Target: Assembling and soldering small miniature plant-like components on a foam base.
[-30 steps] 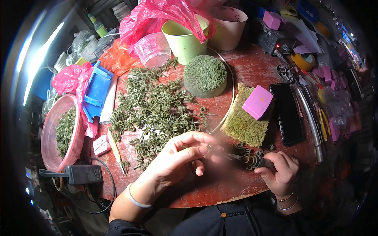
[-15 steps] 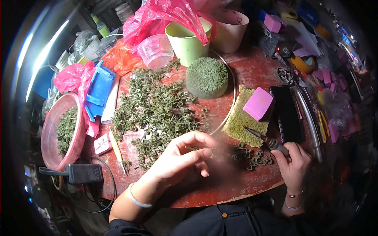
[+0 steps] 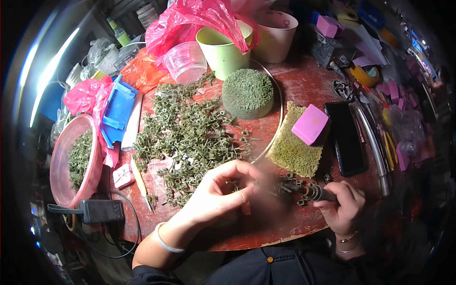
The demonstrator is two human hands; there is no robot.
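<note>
My left hand (image 3: pixel 216 194) is over the near middle of the table, thumb and forefinger brought together; the fingertips are blurred, and whatever they pinch cannot be made out. My right hand (image 3: pixel 346 205) is closed round a dark-handled pointed tool (image 3: pixel 319 193) with a ridged collar, like a soldering iron. Its blurred tip points left, toward my left fingertips. Beneath the tip lie several small green pieces (image 3: pixel 300 183). A large heap of similar green pieces (image 3: pixel 192 128) spreads beyond my left hand. Beyond the tool sits a yellow-green rough pad (image 3: pixel 294 154) with a pink block (image 3: pixel 310 124) on it.
A round green block (image 3: pixel 247 94) stands near a pale green bucket (image 3: pixel 223 54) at the back. At left are a tilted pink bowl (image 3: pixel 57 166), a grey power bank (image 3: pixel 102 210) and a yellow-handled tool (image 3: pixel 139 178). A black phone (image 3: pixel 346 137) and a metal rod (image 3: pixel 373 142) lie at right.
My right hand has moved left and slightly nearer, taking the tool's tip off the yellow-green pad and toward my left fingertips. The left hand has barely moved.
</note>
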